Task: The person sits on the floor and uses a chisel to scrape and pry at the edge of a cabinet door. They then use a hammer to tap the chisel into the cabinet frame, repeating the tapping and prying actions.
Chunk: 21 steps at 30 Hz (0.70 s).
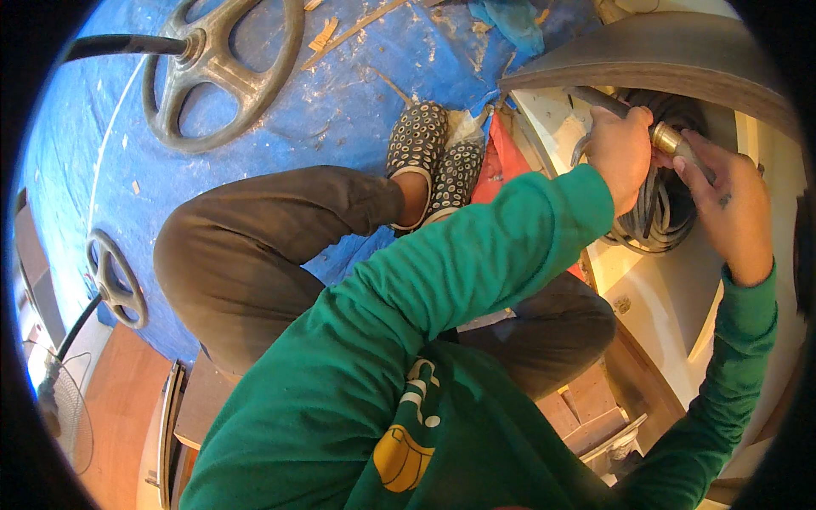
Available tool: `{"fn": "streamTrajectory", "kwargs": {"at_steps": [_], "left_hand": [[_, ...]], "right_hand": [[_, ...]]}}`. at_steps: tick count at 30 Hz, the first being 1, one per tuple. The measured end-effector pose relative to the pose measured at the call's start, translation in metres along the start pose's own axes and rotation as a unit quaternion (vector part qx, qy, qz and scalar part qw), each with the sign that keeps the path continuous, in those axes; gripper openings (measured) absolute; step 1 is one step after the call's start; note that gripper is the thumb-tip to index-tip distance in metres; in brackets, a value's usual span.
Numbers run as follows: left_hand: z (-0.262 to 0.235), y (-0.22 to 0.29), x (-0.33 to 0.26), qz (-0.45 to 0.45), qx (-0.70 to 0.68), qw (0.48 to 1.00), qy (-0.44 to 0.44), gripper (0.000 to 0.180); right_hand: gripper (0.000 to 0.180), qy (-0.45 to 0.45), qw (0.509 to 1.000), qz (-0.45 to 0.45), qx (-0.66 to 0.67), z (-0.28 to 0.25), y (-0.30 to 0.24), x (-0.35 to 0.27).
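At the upper right, my left hand [620,157] is closed around a dark tube-shaped tool [599,100] with a brass-coloured collar [666,138]. A thin curved piece shows beside my left fingers; whether it belongs to the tool I cannot tell. My right hand [733,191] grips the tool's grey end just past the collar, thumb along it. Below and behind both hands lies a coil of dark grey hose or cable [654,223], inside a pale, open compartment [646,293]. My hands partly hide both tool and coil.
A curved dark panel [654,51] arches just beyond my hands. Blue sheeting [331,110] with wood scraps covers the floor. Two spoked wheels, one large [242,64] and one smaller [119,280], stand on the left. A fan-like wire guard [72,416] sits lower left.
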<state>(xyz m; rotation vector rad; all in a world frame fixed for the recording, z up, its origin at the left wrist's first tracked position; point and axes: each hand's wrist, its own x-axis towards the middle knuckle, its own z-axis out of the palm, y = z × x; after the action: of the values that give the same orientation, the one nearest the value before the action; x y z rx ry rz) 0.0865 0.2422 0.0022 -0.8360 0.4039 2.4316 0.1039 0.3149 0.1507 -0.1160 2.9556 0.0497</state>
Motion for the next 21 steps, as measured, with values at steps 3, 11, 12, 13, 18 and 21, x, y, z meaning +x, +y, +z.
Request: {"fn": "streamTrajectory", "kwargs": {"at_steps": [3, 11, 12, 13, 18, 21], "left_hand": [[-0.01, 0.001, 0.008, -0.007, -0.015, 0.999, -0.038, 0.021], [-0.011, -0.005, 0.018, -0.001, -0.025, 0.999, -0.035, 0.019], [-0.011, -0.005, 0.019, 0.0, -0.018, 0.999, -0.036, 0.019], [-0.012, -0.004, 0.02, 0.0, -0.003, 0.999, -0.034, 0.019], [-0.011, -0.005, 0.011, 0.003, -0.011, 1.0, 0.0, 0.02], [-0.012, -0.007, 0.023, 0.011, -0.027, 0.999, -0.025, 0.02]], "right_hand": [[0.036, -0.042, 0.998, 0.008, -0.048, -0.001, -0.018, 0.007], [0.034, -0.016, 0.999, -0.021, -0.038, 0.002, -0.009, 0.009], [0.034, -0.023, 0.997, -0.031, -0.073, 0.001, -0.013, 0.012], [0.034, -0.027, 0.997, -0.019, -0.071, 0.002, -0.01, 0.012], [0.033, -0.004, 1.0, -0.019, -0.016, 0.009, 0.006, 0.006], [0.033, -0.027, 0.996, -0.026, -0.08, 0.006, -0.01, 0.016]]}}
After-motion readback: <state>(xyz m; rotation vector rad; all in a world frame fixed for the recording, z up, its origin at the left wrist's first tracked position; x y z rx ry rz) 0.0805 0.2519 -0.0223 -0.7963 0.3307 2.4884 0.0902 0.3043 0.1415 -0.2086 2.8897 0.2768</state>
